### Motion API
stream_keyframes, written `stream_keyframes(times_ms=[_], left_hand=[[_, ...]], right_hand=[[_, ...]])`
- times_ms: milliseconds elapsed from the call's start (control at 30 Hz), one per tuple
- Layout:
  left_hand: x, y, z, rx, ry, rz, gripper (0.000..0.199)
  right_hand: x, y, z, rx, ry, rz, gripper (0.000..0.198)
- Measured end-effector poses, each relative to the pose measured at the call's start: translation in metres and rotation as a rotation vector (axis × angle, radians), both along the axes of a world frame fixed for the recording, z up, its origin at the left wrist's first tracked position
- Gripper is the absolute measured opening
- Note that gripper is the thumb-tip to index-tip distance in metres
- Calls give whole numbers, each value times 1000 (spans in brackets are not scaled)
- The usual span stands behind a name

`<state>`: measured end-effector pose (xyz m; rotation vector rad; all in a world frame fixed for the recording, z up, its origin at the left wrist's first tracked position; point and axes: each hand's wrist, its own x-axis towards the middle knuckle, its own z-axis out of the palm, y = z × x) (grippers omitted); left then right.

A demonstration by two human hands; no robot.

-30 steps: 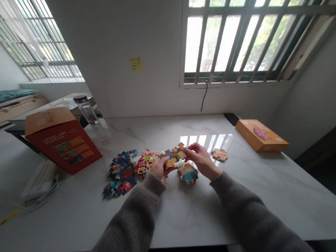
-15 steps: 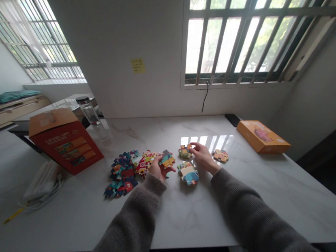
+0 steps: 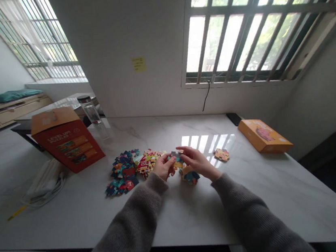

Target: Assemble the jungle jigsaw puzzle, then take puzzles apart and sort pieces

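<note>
My left hand is closed on a few puzzle pieces, grey, blue and yellow, held up just above the table. My right hand meets it from the other side, thumb and fingers closed at the edge of the same pieces, its index finger stretched over the top. Just below the right hand sits a small stack of puzzle pieces, partly covered. Beside the left hand lies a red and yellow heap of pieces, and left of it a dark blue heap.
A small group of orange pieces lies to the right. An orange box and a black phone-like object are at the back right. A red puzzle box, a glass bottle and a white power strip with cable stand left.
My right hand has moved left from the pile behind the stack to the pieces in my left hand. The left hand has shifted slightly right, and the view has moved a little.
</note>
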<state>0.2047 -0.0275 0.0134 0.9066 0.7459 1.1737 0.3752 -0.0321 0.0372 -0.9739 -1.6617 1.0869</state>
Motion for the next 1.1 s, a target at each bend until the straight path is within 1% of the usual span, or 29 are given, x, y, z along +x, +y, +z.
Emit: stream_keyframes(times_ms=[100, 200, 267, 300, 367, 433, 500, 567, 633, 700, 767, 833, 933, 1000, 1100], left_hand=[[-2, 3, 1, -13, 31, 128, 41], [-5, 5, 3, 82, 153, 239, 42], [-6, 4, 5, 138, 223, 274, 41], [-7, 4, 5, 152, 247, 278, 37], [-7, 2, 7, 159, 277, 272, 27], [-7, 1, 8, 162, 283, 269, 22], [-6, -1, 9, 161, 285, 268, 20], [-6, -2, 9, 171, 310, 276, 19], [-6, -4, 8, 212, 364, 278, 19], [-6, -8, 6, 297, 441, 249, 20], [-4, -11, 4, 398, 542, 196, 18], [-2, -14, 1, 475, 631, 149, 14], [0, -16, -3, 495, 649, 116, 17], [1, -15, -5, 480, 622, 116, 23], [1, -14, -7, 482, 613, 133, 28]], right_hand=[[-3, 2, -8, -40, 101, -166, 49], [6, 17, -19, -48, 175, -316, 47], [16, 32, -27, -27, 144, -417, 45], [20, 39, -32, -12, 84, -471, 45], [28, 52, -41, 18, -102, -554, 43], [31, 60, -48, 34, -258, -606, 36], [32, 62, -50, 55, -357, -661, 28], [32, 58, -47, 119, -453, -705, 26], [34, 48, -38, 187, -529, -680, 30], [37, 30, -28, 198, -556, -558, 36], [41, 8, -23, 170, -609, -413, 43], [41, -13, -24, 161, -694, -316, 55], [37, -32, -33, 132, -757, -223, 80], [34, -35, -37, 80, -722, -185, 89], [35, -32, -35, 35, -523, -122, 87]])
